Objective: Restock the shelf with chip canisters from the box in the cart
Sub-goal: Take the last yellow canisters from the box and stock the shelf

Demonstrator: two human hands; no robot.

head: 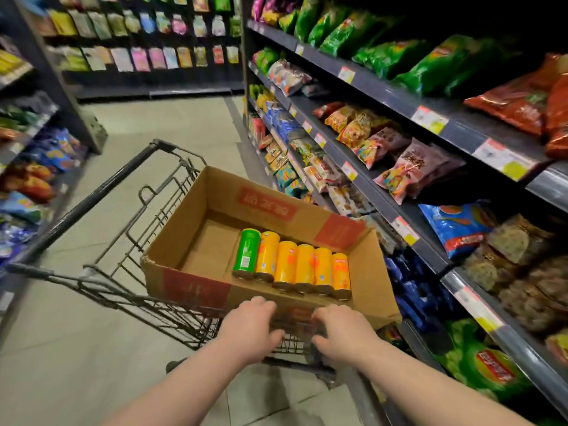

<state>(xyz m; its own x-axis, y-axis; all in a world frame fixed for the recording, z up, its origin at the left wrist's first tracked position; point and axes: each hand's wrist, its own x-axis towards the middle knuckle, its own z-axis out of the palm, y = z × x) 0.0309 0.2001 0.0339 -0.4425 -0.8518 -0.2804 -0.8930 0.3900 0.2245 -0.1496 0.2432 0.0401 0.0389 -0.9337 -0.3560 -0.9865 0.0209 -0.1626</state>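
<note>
An open cardboard box (196, 241) sits in a black wire cart (129, 247). Inside it, a row of chip canisters lies flat: one green canister (246, 253) on the left and several orange canisters (304, 267) beside it. The box's left half is bare cardboard. My left hand (250, 325) and my right hand (342, 332) both grip the cart's handle bar at the box's near edge, fingers curled over it. The shelf unit (384, 198) with snack bags runs along the right.
Dark shelves of snack bags line the left side (33, 167) and the aisle's far end (147, 41). Tiled floor (172, 124) stretches ahead of the cart. Price tags (405, 230) line the right shelf edges, close to the cart's right side.
</note>
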